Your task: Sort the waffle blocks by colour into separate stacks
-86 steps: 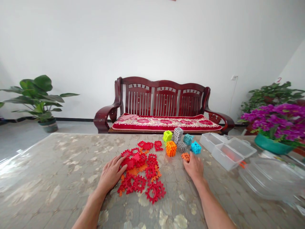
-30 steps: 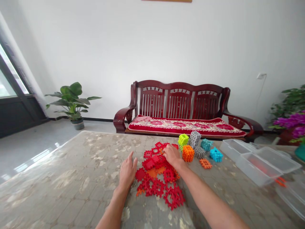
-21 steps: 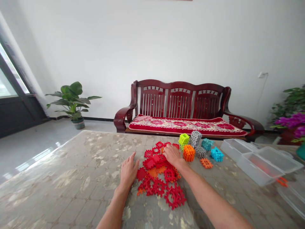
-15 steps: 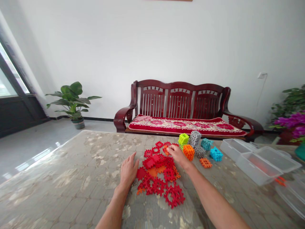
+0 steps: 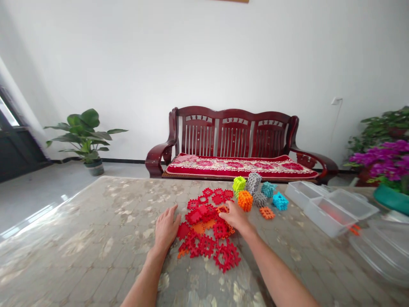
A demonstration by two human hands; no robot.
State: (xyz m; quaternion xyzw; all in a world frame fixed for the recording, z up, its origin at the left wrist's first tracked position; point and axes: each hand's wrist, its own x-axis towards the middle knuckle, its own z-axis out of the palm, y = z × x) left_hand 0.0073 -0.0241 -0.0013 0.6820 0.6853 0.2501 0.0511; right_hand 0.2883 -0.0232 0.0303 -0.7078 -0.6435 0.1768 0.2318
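Note:
My right hand (image 5: 237, 218) is over the right side of a pile of red toothed plastic building pieces (image 5: 207, 246). Its thumb and index finger are closed on a flat orange interlocking piece (image 5: 223, 209), partly hidden by the fingers. My left hand (image 5: 166, 228) lies open on the tablecloth with fingers stretched out, along the left edge of the pile, near a solid red piece (image 5: 183, 230). More orange pieces (image 5: 198, 228) show between the red ones.
Beyond my right hand stand an orange block stack (image 5: 245, 201), a lime green one (image 5: 239, 185), grey stacks (image 5: 254, 184) and blue ones (image 5: 280, 201). One loose orange piece (image 5: 267, 213) lies nearby. A clear plastic box (image 5: 332, 219) sits right; a wooden bench (image 5: 234, 132) stands behind the table.
My right hand has drawn back toward me from the far end of the pile, the orange piece moving with it. My left hand stays in place. The view has turned slightly right.

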